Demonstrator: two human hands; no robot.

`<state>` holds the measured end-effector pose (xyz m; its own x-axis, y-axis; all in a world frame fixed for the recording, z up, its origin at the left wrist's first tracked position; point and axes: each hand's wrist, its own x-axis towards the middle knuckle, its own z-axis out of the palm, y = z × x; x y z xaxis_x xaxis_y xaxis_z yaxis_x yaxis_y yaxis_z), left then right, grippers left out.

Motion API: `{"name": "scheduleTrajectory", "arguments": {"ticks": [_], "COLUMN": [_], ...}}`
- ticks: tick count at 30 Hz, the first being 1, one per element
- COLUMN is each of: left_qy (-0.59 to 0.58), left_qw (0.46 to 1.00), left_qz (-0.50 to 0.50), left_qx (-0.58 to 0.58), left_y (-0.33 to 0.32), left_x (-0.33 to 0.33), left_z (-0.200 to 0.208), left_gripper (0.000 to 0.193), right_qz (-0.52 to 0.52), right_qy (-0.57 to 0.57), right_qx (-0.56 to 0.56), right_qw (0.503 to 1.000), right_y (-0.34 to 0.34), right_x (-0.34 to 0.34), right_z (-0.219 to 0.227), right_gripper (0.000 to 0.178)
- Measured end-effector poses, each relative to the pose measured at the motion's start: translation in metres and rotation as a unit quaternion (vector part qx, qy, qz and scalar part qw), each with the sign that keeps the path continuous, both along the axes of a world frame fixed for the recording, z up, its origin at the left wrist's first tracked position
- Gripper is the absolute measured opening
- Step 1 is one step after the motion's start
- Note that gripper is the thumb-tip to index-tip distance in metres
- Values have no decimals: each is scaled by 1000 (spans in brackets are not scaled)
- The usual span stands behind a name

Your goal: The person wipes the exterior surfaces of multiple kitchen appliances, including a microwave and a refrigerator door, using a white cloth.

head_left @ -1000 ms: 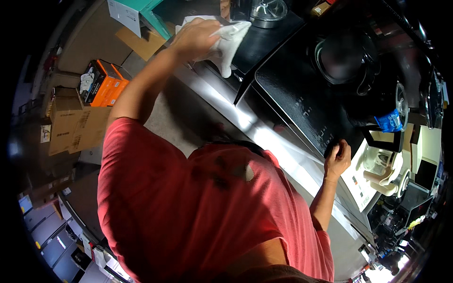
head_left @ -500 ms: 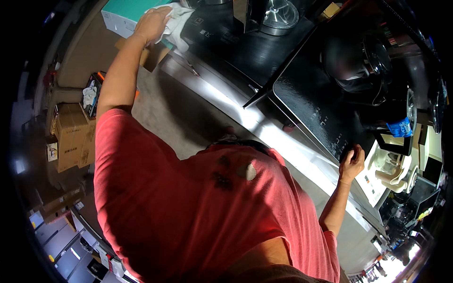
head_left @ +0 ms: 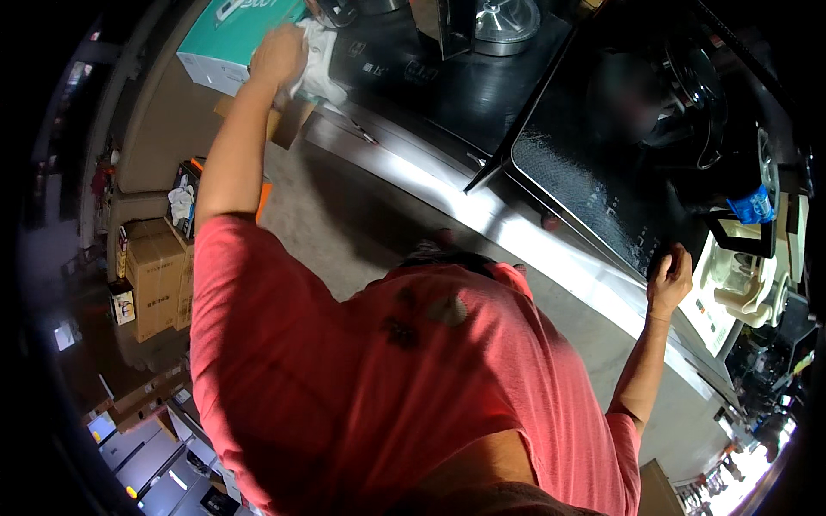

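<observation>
At the upper left, my left hand (head_left: 280,58) is closed on a crumpled white cloth (head_left: 322,64). The cloth lies at the left end of a black glossy surface (head_left: 396,73), close against a green and white box (head_left: 215,64). Over on the right, my right hand (head_left: 669,282) is at the near corner of a second black panel (head_left: 594,185), its fingers curled. Whatever those fingers may hold is hidden. Wet-looking streaks and droplets cover the near left part of that panel.
A round clear-and-metal container (head_left: 506,30) stands on the black surface. Beyond my right hand are a blue wrapped item (head_left: 751,206) and cream-coloured appliances (head_left: 744,284). Cardboard boxes (head_left: 155,279) stand on the floor at left. A pale ledge (head_left: 430,181) runs along the front.
The whole view has shifted, so the panels sit slightly further right. My left hand and the cloth have moved slightly toward me, along the green box. My right hand stays at the panel's corner.
</observation>
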<state>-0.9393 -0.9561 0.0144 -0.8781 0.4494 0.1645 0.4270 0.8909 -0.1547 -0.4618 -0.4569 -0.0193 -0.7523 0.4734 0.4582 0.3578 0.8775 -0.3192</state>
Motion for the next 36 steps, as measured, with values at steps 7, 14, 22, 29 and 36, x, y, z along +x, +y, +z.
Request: {"name": "scheduleTrajectory", "arguments": {"ticks": [7, 14, 22, 29, 36], "left_qy": [15, 26, -17, -81, 67], "left_qw": [992, 991, 974, 964, 986], "left_qz": [-103, -110, -34, 87, -132], "left_qx": [68, 65, 222, 240, 82], "left_y": [49, 95, 136, 160, 103], "left_x": [99, 85, 37, 62, 81], "left_z": [2, 0, -14, 14, -7], "left_gripper": [17, 18, 27, 40, 24], "right_qz": [-8, -8, -11, -17, -19], "right_qy": [-16, -14, -23, -27, -29], "right_qx": [-7, 3, 6, 19, 31], "right_qw": [1000, 1000, 1000, 999, 999], "right_y": [-2, -2, -5, 0, 4], "right_x": [-1, -1, -4, 4, 2], "right_z": [1, 2, 4, 1, -2], "right_gripper": [18, 19, 18, 20, 21]}}
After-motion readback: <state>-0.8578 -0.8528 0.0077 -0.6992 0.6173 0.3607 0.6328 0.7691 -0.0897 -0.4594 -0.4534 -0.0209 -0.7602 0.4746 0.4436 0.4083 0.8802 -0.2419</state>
